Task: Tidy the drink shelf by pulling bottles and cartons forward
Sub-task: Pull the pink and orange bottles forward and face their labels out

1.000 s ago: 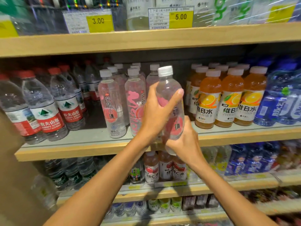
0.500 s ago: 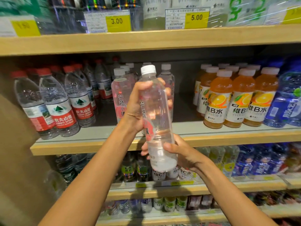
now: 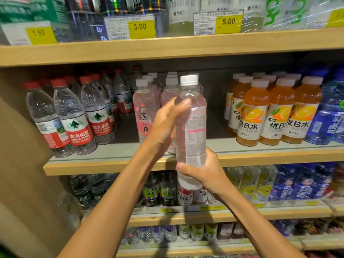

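Note:
A clear, pink-labelled bottle with a white cap [image 3: 191, 125] is held upright in front of the middle shelf [image 3: 111, 165], off its surface. My left hand [image 3: 164, 125] wraps its upper body from the left. My right hand [image 3: 202, 170] grips its base from the right. Behind it stand more pink-labelled bottles [image 3: 146, 108] in rows. A gap in the shelf lies just right of the held bottle.
Red-capped water bottles [image 3: 78, 116] fill the shelf's left part; orange vitamin drinks [image 3: 273, 112] and blue bottles [image 3: 329, 116] fill the right. The upper shelf edge [image 3: 167, 47] carries price tags. Lower shelves hold several small bottles. A beige side panel [image 3: 20, 164] closes the left.
The held bottle has been turned about its axis, so its printed back label now faces me. Both hands stayed on it. The camera shifted slightly right.

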A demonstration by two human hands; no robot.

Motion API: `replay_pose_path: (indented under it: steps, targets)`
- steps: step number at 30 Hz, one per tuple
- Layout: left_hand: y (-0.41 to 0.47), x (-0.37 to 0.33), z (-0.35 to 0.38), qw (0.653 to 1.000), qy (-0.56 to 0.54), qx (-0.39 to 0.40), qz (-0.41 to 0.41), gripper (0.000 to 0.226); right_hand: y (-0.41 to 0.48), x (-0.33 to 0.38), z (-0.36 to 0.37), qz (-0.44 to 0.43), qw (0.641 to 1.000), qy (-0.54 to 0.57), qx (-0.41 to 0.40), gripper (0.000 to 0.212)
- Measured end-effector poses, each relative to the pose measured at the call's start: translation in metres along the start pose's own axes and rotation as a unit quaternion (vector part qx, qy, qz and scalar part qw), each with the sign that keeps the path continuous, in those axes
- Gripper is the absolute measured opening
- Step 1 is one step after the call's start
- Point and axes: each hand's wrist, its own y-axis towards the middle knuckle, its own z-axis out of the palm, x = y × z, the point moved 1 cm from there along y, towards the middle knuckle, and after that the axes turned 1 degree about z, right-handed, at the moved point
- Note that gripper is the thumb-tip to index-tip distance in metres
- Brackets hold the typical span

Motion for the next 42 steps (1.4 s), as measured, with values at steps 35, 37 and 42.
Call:
replay_pose_path:
  steps: [35, 37, 42]
  targets:
    - [-0.238, 0.282, 0.220, 0.733, -0.007, 0.374, -0.568, 0.020, -0.465, -0.150, 0.012, 0.448, 0.620, -0.030, -0.643, 0.020]
    - [-0.253, 0.294, 0.238, 0.708, 0.012, 0.392, -0.588, 0.026, -0.498, -0.146, 0.016, 0.467, 0.580, -0.040, -0.666, 0.018]
    - [-0.268, 0.318, 0.307, 0.703, 0.069, 0.399, -0.585, 0.024, -0.543, -0.141, -0.013, 0.458, 0.510, -0.042, -0.727, 0.020]
